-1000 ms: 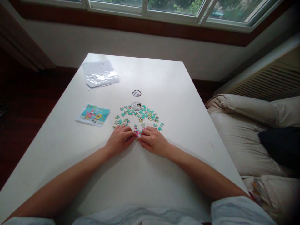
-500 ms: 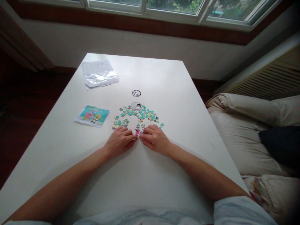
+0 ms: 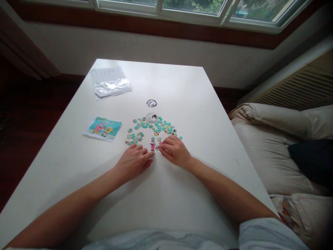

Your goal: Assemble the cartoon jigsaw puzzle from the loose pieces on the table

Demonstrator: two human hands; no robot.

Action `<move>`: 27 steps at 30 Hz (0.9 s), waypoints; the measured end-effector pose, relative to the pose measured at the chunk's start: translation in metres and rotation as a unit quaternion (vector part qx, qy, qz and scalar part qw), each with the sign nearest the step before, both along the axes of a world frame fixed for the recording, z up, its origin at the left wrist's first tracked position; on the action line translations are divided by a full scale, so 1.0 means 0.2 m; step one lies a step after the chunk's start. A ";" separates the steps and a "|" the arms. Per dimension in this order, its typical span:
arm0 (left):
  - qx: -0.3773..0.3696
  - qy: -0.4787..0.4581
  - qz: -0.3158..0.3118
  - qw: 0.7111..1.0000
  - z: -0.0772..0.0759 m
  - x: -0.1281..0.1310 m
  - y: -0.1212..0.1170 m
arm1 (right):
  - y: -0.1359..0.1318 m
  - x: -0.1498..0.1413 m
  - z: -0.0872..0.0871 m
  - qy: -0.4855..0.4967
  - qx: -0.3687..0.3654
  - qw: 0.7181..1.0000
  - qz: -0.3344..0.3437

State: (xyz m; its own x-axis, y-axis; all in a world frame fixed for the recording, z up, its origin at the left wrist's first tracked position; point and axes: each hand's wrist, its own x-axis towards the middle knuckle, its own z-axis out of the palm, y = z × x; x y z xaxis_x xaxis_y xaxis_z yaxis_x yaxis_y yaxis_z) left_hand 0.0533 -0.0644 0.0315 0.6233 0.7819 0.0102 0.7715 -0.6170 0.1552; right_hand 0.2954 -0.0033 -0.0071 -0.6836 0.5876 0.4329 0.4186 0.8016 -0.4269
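Note:
Several small teal, pink and yellow puzzle pieces (image 3: 153,130) lie scattered in a loose ring on the white table (image 3: 182,86). My left hand (image 3: 134,161) rests palm down just below the pieces, fingers stretched and lying flat, holding nothing. My right hand (image 3: 175,151) sits at the ring's lower right, its fingers curled with the tips touching a pink piece (image 3: 155,144). The two hands are close together, fingertips almost meeting at the pink pieces.
A cartoon reference picture (image 3: 102,127) lies left of the pieces. A clear plastic bag on a paper sheet (image 3: 110,83) lies at the far left corner. Two round cable-hole caps (image 3: 151,110) sit beyond the pieces. A cream sofa (image 3: 281,146) stands right of the table.
My left hand has slid back toward me and flattened. My right hand has shifted slightly up and right, its fingertips still at the pink pieces.

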 end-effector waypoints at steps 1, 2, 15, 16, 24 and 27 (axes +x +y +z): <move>-0.003 0.008 0.003 1.000 0.01 0.01 -0.01 | 0.00 0.00 0.00 0.007 -0.004 1.000 -0.003; -0.007 0.011 0.007 1.000 0.02 0.01 -0.02 | 0.01 0.00 0.00 0.013 -0.008 1.000 -0.006; 0.020 0.019 0.047 0.999 -0.04 0.04 -0.03 | 0.04 0.01 0.01 0.056 -0.031 0.997 -0.039; 0.022 0.022 0.049 0.998 -0.04 0.04 -0.03 | 0.04 0.01 0.00 0.058 -0.030 0.997 -0.037; 0.007 0.076 0.080 0.994 -0.02 0.10 -0.10 | 0.05 0.01 -0.01 0.081 -0.046 0.995 -0.037; 0.003 0.080 0.085 0.993 -0.03 0.10 -0.10 | 0.06 0.01 -0.01 0.090 -0.052 0.994 -0.042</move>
State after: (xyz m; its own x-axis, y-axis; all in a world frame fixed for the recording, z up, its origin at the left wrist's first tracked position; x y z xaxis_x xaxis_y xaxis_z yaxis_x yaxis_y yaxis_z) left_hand 0.0737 -0.0853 0.0251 0.4760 0.8763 -0.0743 0.8792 -0.4760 0.0184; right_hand 0.2973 0.0093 -0.0093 -0.5469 0.6875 0.4778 0.3926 0.7147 -0.5789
